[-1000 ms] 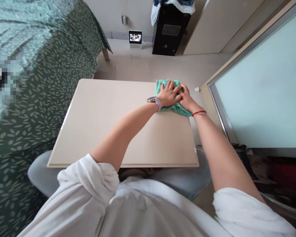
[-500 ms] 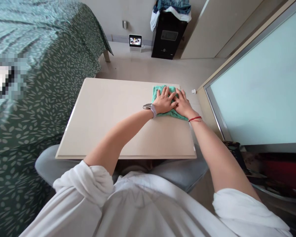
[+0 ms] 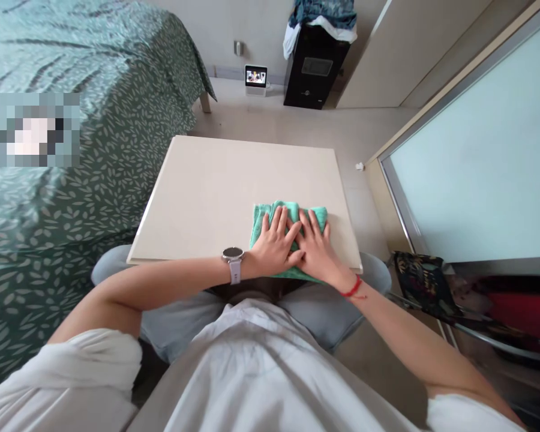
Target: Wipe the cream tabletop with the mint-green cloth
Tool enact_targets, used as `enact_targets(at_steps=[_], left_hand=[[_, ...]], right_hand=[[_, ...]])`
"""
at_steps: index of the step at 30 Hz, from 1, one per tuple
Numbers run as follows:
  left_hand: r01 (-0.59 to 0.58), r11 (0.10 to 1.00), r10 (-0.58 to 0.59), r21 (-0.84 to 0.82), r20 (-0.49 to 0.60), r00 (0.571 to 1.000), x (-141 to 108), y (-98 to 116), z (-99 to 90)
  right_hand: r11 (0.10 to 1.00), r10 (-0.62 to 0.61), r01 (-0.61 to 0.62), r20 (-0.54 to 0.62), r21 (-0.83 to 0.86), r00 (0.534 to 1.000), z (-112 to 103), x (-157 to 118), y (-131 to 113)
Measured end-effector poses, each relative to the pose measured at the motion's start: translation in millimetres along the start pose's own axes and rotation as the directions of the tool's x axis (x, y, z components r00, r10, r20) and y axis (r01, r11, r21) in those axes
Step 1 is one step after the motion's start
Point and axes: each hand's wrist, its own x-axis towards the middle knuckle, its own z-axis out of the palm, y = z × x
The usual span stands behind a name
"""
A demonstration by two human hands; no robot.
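Observation:
A green cloth lies folded and rumpled on the cream tabletop, at its near edge and right of the middle. My left hand presses flat on the cloth, fingers spread, with a watch on that wrist. Beside it, my right hand is also flat on the cloth with its fingers apart; a red string bracelet circles its wrist. The thumbs come close together over the cloth. Part of the cloth hangs past the near edge under my palms.
To the left stands a bed with a green leaf-patterned cover. A small screen and a black cabinet with clothes on top are by the far wall. A frosted panel rises at the right, above a dark bag.
Both hands and the cloth have slid from the far right corner of the tabletop toward me and slightly left, to the near edge. The view has shifted a little.

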Motion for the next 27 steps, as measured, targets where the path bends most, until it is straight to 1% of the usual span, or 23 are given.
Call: enact_targets(at_steps=[2,3,4,6,8,10,12,15,17,19,21,23,27], left_hand=[[-0.007,1.000,0.007,-0.003,0.015,1.000,-19,-2,2.1],[-0.005,1.000,0.005,-0.002,0.029,1.000,-24,-3,1.6],[0.002,1.000,-0.002,0.000,0.043,0.999,-26,-6,0.0],[0.024,1.000,-0.024,0.002,0.071,0.997,-19,-13,-5.5],[0.049,0.999,-0.049,-0.001,0.071,0.996,-1,-25,-12.6],[0.068,0.998,-0.068,-0.005,0.044,0.997,24,-42,-19.5],[0.086,0.996,-0.086,-0.005,0.006,0.996,53,-65,-25.4],[0.093,0.996,-0.093,-0.005,-0.036,0.995,99,-104,-33.8],[0.091,0.996,-0.091,0.001,-0.050,0.995,127,-130,-40.0],[0.093,0.996,-0.093,0.001,-0.058,0.994,151,-151,-47.0],[0.101,0.995,-0.101,0.000,-0.062,0.993,170,-166,-53.9],[0.118,0.993,-0.117,0.003,-0.069,0.991,182,-175,-59.5],[0.140,0.990,-0.142,-0.024,-0.110,0.984,193,-183,-63.3]], right_hand=[[0.999,-0.043,0.043,-0.002,0.018,0.999,2,-8,-15],[0.998,-0.059,0.059,0.001,0.028,0.998,2,-8,-19],[0.997,-0.071,0.070,0.009,0.037,0.997,1,-5,-20],[0.995,-0.078,0.075,0.040,0.058,0.996,-1,10,-17],[0.994,-0.078,0.073,0.063,0.080,0.995,-3,35,-6],[0.992,-0.085,0.079,0.059,0.096,0.995,-3,67,9],[0.991,-0.091,0.087,0.038,0.097,0.995,-3,103,26],[0.993,-0.082,0.080,0.015,0.084,0.997,-4,161,48],[0.995,-0.062,0.060,0.018,0.076,0.998,-6,196,59],[0.997,-0.036,0.034,0.029,0.064,0.999,-10,226,67],[0.998,-0.014,0.012,0.035,0.056,0.999,-13,250,75],[0.997,-0.009,0.007,0.028,0.075,1.000,-13,269,82],[0.985,-0.030,0.031,-0.011,0.171,1.000,-6,290,96]])
